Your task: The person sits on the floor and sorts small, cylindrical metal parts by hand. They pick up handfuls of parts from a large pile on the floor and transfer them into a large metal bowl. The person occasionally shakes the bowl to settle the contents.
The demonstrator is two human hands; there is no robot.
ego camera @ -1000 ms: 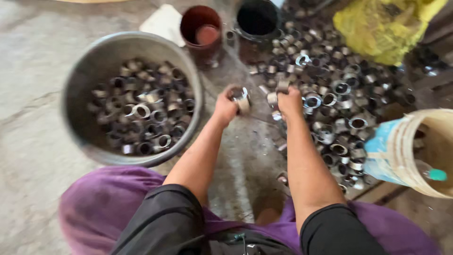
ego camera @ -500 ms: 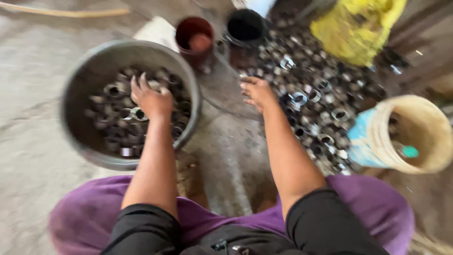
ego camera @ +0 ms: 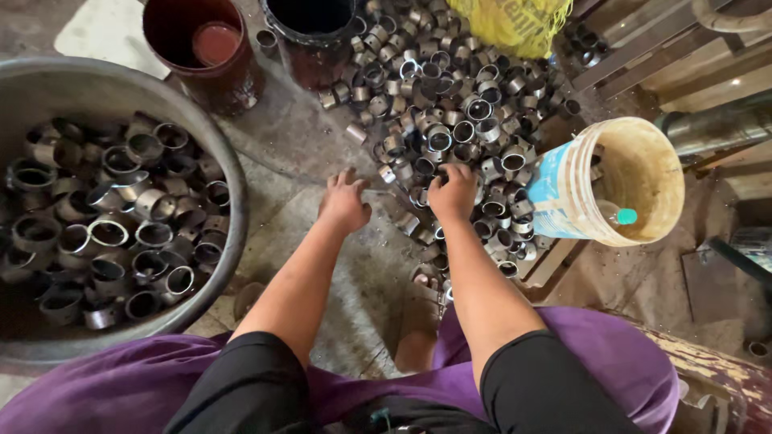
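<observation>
A heap of short metal rings [ego camera: 450,104] lies on the concrete floor ahead of me. My right hand [ego camera: 452,193] rests knuckles-up on the near edge of the heap. Its fingers curl down among the rings, and I cannot see whether any ring is gripped. My left hand [ego camera: 344,201] hovers just left of it over bare floor, fingers spread and holding nothing. To the left, a large grey metal basin [ego camera: 233,185] holds several of the same rings [ego camera: 121,225].
A tipped cream and blue plastic bucket [ego camera: 619,181] lies right of the heap with a small bottle inside. A dark red tub [ego camera: 201,48] and a black tub [ego camera: 314,32] stand at the back. A yellow sack [ego camera: 507,20] and metal bars [ego camera: 643,56] lie at the far right.
My left hand has come back from over the basin to the floor beside the heap. My right hand has stayed at the heap's near edge.
</observation>
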